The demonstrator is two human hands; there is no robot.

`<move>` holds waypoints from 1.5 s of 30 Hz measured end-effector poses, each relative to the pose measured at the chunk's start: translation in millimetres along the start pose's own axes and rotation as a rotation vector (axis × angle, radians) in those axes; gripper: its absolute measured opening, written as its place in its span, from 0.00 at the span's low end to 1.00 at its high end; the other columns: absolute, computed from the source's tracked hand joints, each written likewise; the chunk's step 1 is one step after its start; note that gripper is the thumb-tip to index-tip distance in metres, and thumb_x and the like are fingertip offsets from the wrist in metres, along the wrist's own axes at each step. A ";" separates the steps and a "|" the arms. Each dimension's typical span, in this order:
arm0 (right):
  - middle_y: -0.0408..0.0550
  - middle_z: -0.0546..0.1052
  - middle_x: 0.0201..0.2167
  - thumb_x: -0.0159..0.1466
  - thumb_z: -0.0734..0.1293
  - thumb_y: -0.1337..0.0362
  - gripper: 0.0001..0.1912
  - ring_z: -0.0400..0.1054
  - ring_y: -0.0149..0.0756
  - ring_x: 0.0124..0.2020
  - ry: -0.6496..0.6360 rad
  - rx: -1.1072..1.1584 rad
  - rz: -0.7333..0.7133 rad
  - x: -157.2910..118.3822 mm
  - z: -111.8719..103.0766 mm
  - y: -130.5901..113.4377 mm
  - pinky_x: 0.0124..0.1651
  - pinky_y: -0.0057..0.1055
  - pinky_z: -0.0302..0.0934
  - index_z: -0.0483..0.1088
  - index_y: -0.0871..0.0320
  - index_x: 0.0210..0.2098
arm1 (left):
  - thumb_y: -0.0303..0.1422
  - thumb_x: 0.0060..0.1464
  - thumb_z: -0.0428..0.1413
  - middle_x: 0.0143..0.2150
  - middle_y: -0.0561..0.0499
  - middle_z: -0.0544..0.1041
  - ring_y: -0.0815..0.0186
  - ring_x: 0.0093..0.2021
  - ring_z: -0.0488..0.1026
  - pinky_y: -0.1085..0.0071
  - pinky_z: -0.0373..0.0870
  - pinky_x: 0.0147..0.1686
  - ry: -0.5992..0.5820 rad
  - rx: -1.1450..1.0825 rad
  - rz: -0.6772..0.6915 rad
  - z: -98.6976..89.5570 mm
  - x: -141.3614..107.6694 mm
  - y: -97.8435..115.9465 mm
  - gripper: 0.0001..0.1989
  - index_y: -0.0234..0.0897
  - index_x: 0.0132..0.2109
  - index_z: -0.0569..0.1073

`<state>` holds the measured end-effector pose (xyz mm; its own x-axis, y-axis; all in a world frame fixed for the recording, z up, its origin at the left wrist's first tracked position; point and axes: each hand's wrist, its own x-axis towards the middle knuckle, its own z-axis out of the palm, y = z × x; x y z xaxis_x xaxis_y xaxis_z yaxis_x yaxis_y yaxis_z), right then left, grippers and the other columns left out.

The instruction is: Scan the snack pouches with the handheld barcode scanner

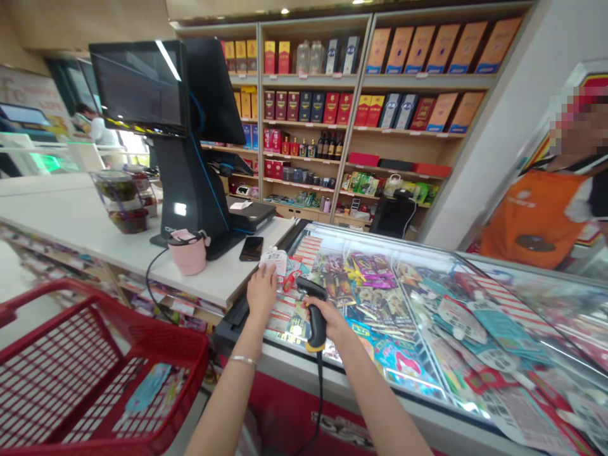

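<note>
My right hand (327,313) is wrapped round the grip of a black and yellow barcode scanner (317,323), its cable hanging down over the freezer front. The scanner's head is beside a small packet with a white printed panel (274,256) and red parts. My left hand (263,288), with a silver bracelet at the wrist, has its fingers closed on the near edge of that packet, over the freezer's glass top (308,244). More white, teal and red pouches (498,335) lie in a pile on the glass at the right.
Left of the freezer, a white counter (228,272) bears a phone (251,248), a pink cup (189,252), a checkout terminal (190,183) and stacked food tubs (124,201). A red shopping basket (190,354) holds packets. A person in an orange apron (536,215) stands across the freezer.
</note>
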<state>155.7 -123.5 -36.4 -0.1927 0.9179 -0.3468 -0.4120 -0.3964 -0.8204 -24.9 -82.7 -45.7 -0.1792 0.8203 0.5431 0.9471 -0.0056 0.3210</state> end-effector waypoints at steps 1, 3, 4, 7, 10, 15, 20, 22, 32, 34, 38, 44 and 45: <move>0.46 0.75 0.21 0.51 0.71 0.69 0.05 0.64 0.25 0.17 0.001 0.001 -0.005 -0.3 0.4 0.1 0.21 0.20 0.61 0.70 0.62 0.24 | 0.36 0.62 0.42 0.60 0.42 0.67 0.53 0.52 0.68 0.58 0.65 0.50 -0.001 0.004 -0.003 -0.9 -0.2 0.3 0.21 0.41 0.58 0.70; 0.46 0.75 0.20 0.51 0.71 0.70 0.04 0.64 0.25 0.17 0.009 -0.001 -0.015 -1.1 1.3 0.0 0.21 0.21 0.61 0.70 0.63 0.25 | 0.36 0.61 0.43 0.60 0.42 0.67 0.52 0.51 0.68 0.57 0.65 0.48 0.002 0.008 -0.007 -3.1 -0.8 1.3 0.21 0.43 0.57 0.71; 0.46 0.75 0.20 0.51 0.71 0.70 0.04 0.64 0.25 0.17 0.016 -0.004 -0.019 -1.4 1.7 0.0 0.21 0.21 0.61 0.71 0.63 0.25 | 0.35 0.61 0.43 0.60 0.42 0.67 0.52 0.51 0.67 0.57 0.65 0.48 0.005 0.009 -0.009 -3.9 -1.0 1.7 0.20 0.44 0.57 0.71; 0.47 0.75 0.20 0.51 0.70 0.71 0.03 0.64 0.26 0.17 0.029 -0.010 -0.021 -1.9 2.4 -0.3 0.20 0.21 0.61 0.70 0.63 0.25 | 0.34 0.61 0.44 0.59 0.43 0.68 0.53 0.51 0.67 0.57 0.65 0.48 0.014 0.008 -0.011 -4.6 -0.8 2.1 0.20 0.44 0.56 0.71; 0.47 0.75 0.20 0.51 0.71 0.71 0.04 0.64 0.26 0.17 0.037 -0.014 -0.022 -1.6 3.0 -0.4 0.20 0.21 0.61 0.70 0.63 0.25 | 0.33 0.60 0.44 0.59 0.44 0.68 0.53 0.50 0.67 0.58 0.65 0.48 0.013 0.009 -0.013 -4.0 0.0 1.8 0.20 0.44 0.56 0.72; 0.46 0.75 0.20 0.51 0.70 0.71 0.04 0.64 0.25 0.17 0.047 -0.011 -0.031 -5.4 4.2 -1.3 0.21 0.20 0.61 0.70 0.63 0.25 | 0.32 0.59 0.45 0.58 0.44 0.68 0.54 0.50 0.67 0.58 0.65 0.48 0.019 -0.002 -0.021 -6.4 -0.2 2.5 0.19 0.44 0.54 0.73; 0.45 0.74 0.19 0.50 0.71 0.70 0.05 0.64 0.25 0.16 0.053 -0.005 -0.073 -25.8 -9.5 -10.6 0.20 0.21 0.61 0.70 0.62 0.24 | 0.32 0.58 0.46 0.57 0.43 0.69 0.52 0.51 0.66 0.56 0.64 0.47 0.048 -0.014 -0.026 -11.8 0.5 5.7 0.18 0.43 0.52 0.75; 0.45 0.74 0.19 0.50 0.71 0.69 0.05 0.64 0.26 0.16 0.066 -0.009 -0.112 -39.2 -21.9 -18.8 0.20 0.22 0.61 0.70 0.62 0.25 | 0.33 0.57 0.48 0.56 0.42 0.70 0.51 0.52 0.65 0.56 0.64 0.48 0.093 -0.020 -0.031 -14.3 2.1 12.6 0.17 0.41 0.49 0.76; 0.46 0.75 0.21 0.46 0.75 0.66 0.12 0.65 0.26 0.17 0.263 0.013 -0.342 -135.8 -123.0 -69.5 0.20 0.21 0.61 0.72 0.62 0.28 | 0.35 0.56 0.49 0.51 0.43 0.72 0.54 0.52 0.65 0.59 0.60 0.52 0.073 -0.236 0.181 -18.9 2.1 143.9 0.15 0.37 0.48 0.73; 0.45 0.75 0.20 0.45 0.76 0.65 0.14 0.65 0.27 0.17 0.342 0.032 -0.384 -158.4 -150.9 -74.7 0.19 0.22 0.61 0.72 0.62 0.28 | 0.34 0.57 0.49 0.49 0.44 0.73 0.56 0.51 0.67 0.61 0.61 0.52 -0.003 -0.309 0.275 -13.4 -7.0 180.6 0.14 0.37 0.48 0.73; 0.44 0.75 0.21 0.42 0.77 0.65 0.16 0.65 0.26 0.17 0.470 0.107 -0.446 -204.4 -207.1 -80.0 0.18 0.21 0.61 0.71 0.61 0.28 | 0.32 0.57 0.49 0.49 0.46 0.74 0.60 0.50 0.69 0.64 0.62 0.52 -0.178 -0.470 0.455 2.2 -36.8 250.1 0.13 0.38 0.48 0.72; 0.44 0.75 0.20 0.42 0.77 0.66 0.16 0.63 0.27 0.16 0.674 0.197 -0.446 -251.7 -271.0 -78.9 0.15 0.22 0.61 0.72 0.62 0.29 | 0.36 0.57 0.50 0.47 0.47 0.75 0.61 0.47 0.72 0.67 0.66 0.47 -0.456 -0.547 0.492 22.9 -80.5 327.5 0.13 0.40 0.47 0.73; 0.44 0.75 0.20 0.42 0.77 0.66 0.16 0.63 0.27 0.16 0.693 0.205 -0.451 -256.0 -278.3 -77.3 0.16 0.22 0.61 0.73 0.62 0.29 | 0.37 0.58 0.49 0.46 0.47 0.76 0.61 0.45 0.73 0.68 0.66 0.45 -0.504 -0.538 0.467 25.7 -84.6 337.1 0.13 0.40 0.47 0.72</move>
<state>484.7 -323.6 -10.7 0.5900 0.7640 -0.2613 -0.4841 0.0757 -0.8717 316.3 -139.2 -3.4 0.4558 0.8211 0.3435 0.6173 -0.5697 0.5425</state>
